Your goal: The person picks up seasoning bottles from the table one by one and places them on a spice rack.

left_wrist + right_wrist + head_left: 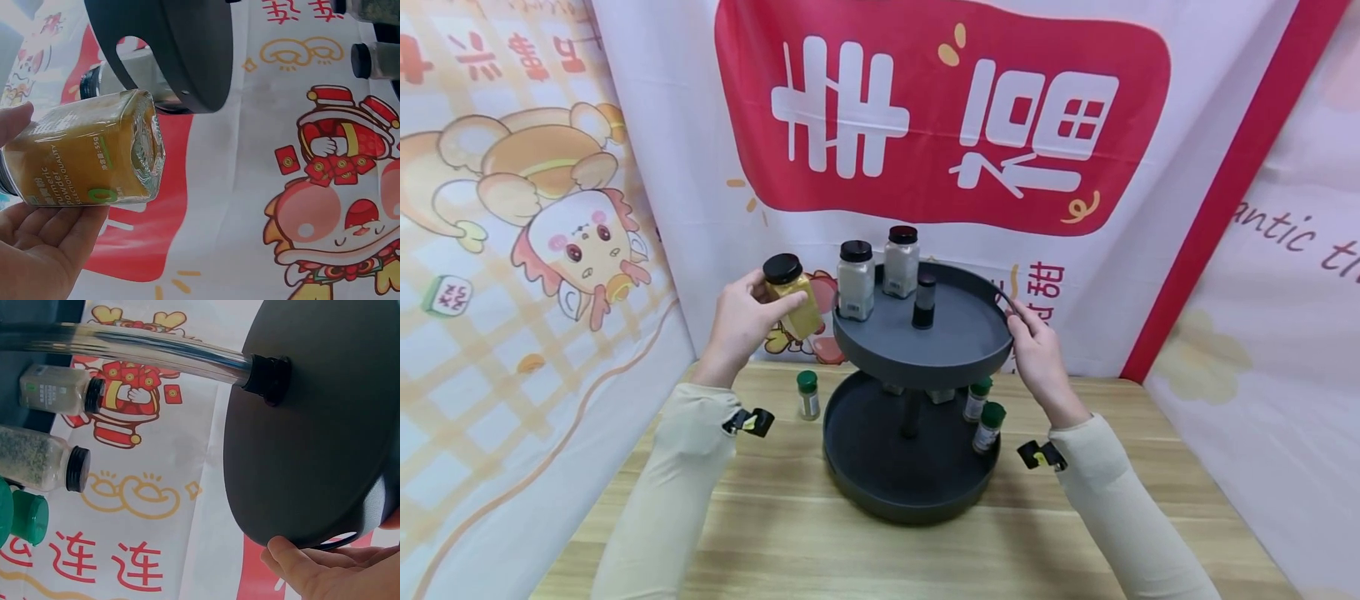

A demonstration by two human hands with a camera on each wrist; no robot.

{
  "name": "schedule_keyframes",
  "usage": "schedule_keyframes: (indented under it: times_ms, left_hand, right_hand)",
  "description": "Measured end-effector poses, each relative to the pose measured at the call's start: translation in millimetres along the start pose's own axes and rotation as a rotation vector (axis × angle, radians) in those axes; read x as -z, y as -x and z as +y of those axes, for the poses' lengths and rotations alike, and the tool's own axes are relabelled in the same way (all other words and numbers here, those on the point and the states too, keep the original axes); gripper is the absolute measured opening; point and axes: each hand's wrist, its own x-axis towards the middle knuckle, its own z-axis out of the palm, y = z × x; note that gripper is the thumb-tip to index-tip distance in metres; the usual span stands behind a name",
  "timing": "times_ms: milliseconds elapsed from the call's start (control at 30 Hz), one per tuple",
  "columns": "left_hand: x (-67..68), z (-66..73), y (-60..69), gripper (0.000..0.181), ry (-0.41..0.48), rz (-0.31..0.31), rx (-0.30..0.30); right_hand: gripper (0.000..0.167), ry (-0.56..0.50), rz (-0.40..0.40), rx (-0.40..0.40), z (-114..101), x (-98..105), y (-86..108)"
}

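Note:
My left hand holds a square glass jar of yellow turmeric powder with a black lid. The jar is tilted, left of the two-tier dark grey turntable rack and apart from it. In the left wrist view the label of the jar reads turmeric powder. My right hand grips the right rim of the upper tray, at a handle slot seen in the right wrist view. On that tray stand two black-lidded jars of pale powder, one at the left edge and one behind, plus a small dark-bottomed bottle.
The lower tray bears green-capped jars at its right and black-lidded jars towards the back, partly hidden in the head view. Left of the rack, a green-capped jar stands on the wooden table. Printed cloths hang behind and beside.

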Motion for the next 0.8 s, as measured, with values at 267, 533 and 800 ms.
schedule_keyframes:
  times_ms: [267, 533, 800]
  left_hand:
    - [-1.9, 14.7, -2.7, 0.057, 0.011, -0.011, -0.012]
    - [-1.7, 32.3, -4.5, 0.057, 0.047, -0.028, -0.022]
    - [-9.0, 42.0, -6.1, 0.055, 0.095, -0.062, -0.035]
  right_hand:
    - [0.05, 0.001, 0.0, -0.003, 1, 0, 0.1]
    - [0.05, -0.015, 0.007, 0.005, 2, 0, 0.1]
    - [0.049, -0.017, 0.025, 0.021, 2, 0, 1.7]
